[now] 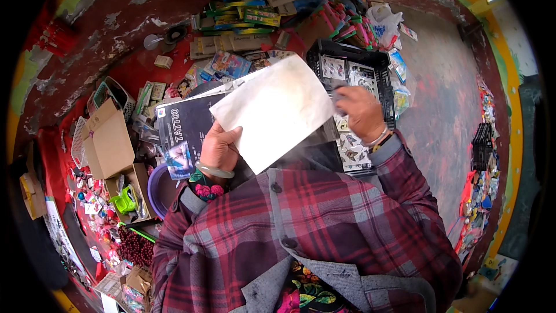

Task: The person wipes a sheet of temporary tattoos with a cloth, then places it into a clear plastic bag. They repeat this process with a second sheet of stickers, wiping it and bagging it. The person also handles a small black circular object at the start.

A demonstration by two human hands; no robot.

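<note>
My left hand (219, 149) grips a blank white sheet of paper (279, 113) by its lower left edge, thumb on top. Beside the sheet's right corner is my right hand (360, 111), its fingers curled and slightly blurred; a small dark thing at the fingertips is too smeared to name. Below that hand, sheets with black printed designs (354, 149) lie in and over a black plastic crate (385, 72). Under the white sheet and to its left is a dark printed package (188, 124) with a picture at its lower corner.
A purple basin (159, 188) stands at left, next to an open cardboard box (142, 182) with green items. Behind are stacked green and yellow boxes (246, 8), pink-edged packs (347, 26) and a white plastic bag (384, 18). Small goods and another black crate (481, 146) line the right wall.
</note>
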